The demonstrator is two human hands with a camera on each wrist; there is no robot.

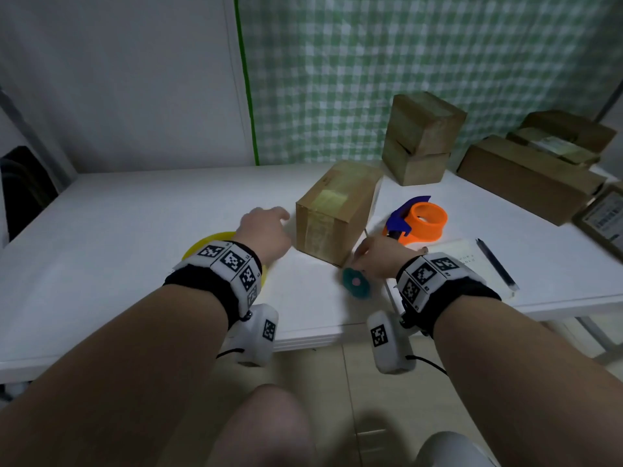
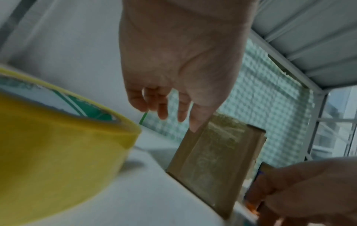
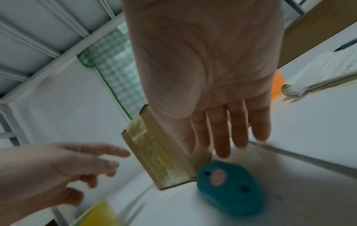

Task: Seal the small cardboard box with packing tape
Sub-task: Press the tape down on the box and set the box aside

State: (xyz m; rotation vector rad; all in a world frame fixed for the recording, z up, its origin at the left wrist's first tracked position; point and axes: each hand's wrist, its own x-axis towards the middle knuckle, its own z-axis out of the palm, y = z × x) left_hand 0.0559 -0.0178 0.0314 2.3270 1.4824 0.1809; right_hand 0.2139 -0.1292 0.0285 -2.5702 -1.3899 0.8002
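A small brown cardboard box (image 1: 337,210) stands on the white table (image 1: 135,214), with glossy tape running over its top and down its near end (image 2: 210,165). My left hand (image 1: 263,230) hovers just left of the box with fingers relaxed and holds nothing (image 2: 160,107). My right hand (image 1: 377,256) is at the box's near right corner, fingers straight and empty (image 3: 228,134). A yellow tape roll (image 2: 48,145) lies under my left wrist. An orange and blue tape dispenser (image 1: 418,220) sits right of the box.
A teal round object with a pink spot (image 3: 228,188) lies by the box's near corner. A notepad (image 1: 468,261) with a pen (image 1: 495,264) lies at the right. Several more cardboard boxes (image 1: 421,139) stand at the back right. The table edge is near my wrists.
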